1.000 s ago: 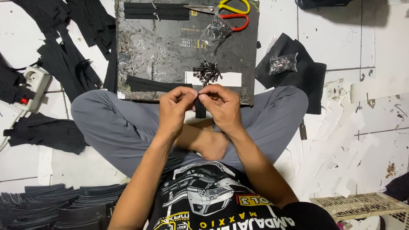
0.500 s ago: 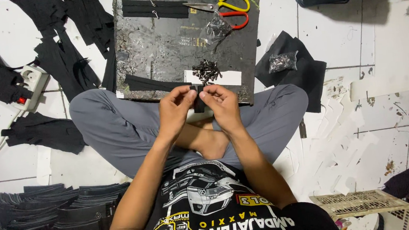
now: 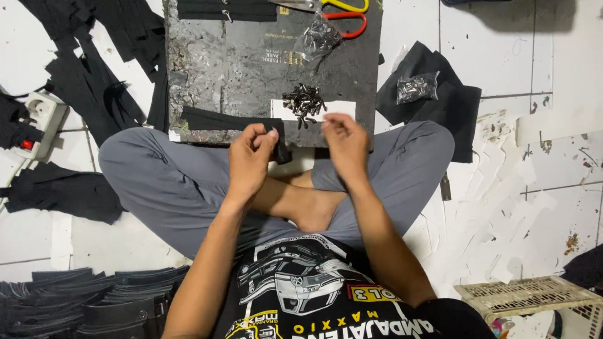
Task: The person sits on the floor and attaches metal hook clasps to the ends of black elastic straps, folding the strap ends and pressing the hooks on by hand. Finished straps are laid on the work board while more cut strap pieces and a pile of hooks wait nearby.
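Observation:
I sit cross-legged on white floor tiles with a dark work board (image 3: 235, 60) in front of my knees. My left hand (image 3: 249, 161) pinches the end of a black zipper strip (image 3: 216, 119) that runs left along the board's near edge. My right hand (image 3: 348, 144) hovers a short way to the right, off the strip, with its fingers curled; whether it holds something small is unclear. Just beyond both hands a small pile of dark metal sliders (image 3: 303, 103) lies on a white paper slip (image 3: 340, 107).
Yellow-and-red scissors (image 3: 337, 5), a clear plastic bag (image 3: 320, 39) and more black strips (image 3: 220, 7) lie at the board's far end. A bag of sliders (image 3: 417, 87) rests on black cloth. A power strip (image 3: 39, 122), stacked black pieces (image 3: 76, 309) and a basket (image 3: 534, 302) surround me.
Both hands were together on the strip's end. My right hand has now come off it and moved slightly right; my left hand still holds the strip.

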